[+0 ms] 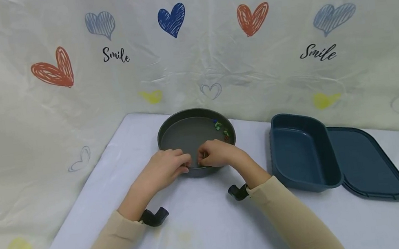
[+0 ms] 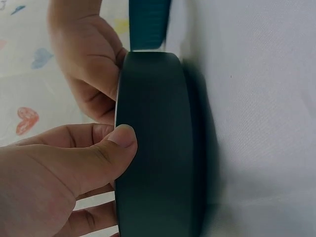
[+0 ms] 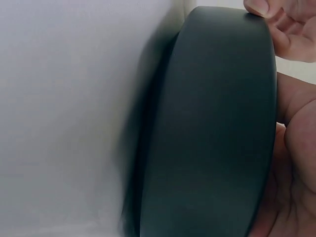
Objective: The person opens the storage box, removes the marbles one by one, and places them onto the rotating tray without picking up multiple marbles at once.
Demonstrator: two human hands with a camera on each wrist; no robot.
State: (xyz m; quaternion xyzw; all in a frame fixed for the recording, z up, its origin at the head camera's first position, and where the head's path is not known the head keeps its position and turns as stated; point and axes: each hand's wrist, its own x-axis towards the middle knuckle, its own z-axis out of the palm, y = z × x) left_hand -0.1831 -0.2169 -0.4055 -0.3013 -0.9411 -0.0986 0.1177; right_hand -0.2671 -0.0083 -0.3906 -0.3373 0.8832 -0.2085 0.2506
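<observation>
A round dark grey pan [image 1: 182, 132] with a low wall stands on the table. Inside it, near the far right wall, lie small green, blue and reddish pieces [image 1: 217, 125], too small to identify. My left hand [image 1: 169, 167] is at the near rim; its thumb [image 2: 121, 140] lies over the outer wall while the other fingers reach behind the rim, gripping it. To its right, my right hand [image 1: 219, 153] dips into the pan with bent fingers just inside the near wall. In the right wrist view, the pan's wall [image 3: 212, 118] hides those fingertips, so whether they hold anything is unclear.
Right of the pan stands a deep blue rectangular container [image 1: 300, 154]. Its matching flat lid [image 1: 372, 166] lies beside it, partly behind the container. A white cloth [image 1: 198, 239] covers the table, and a sheet printed with hearts [image 1: 209, 45] hangs behind.
</observation>
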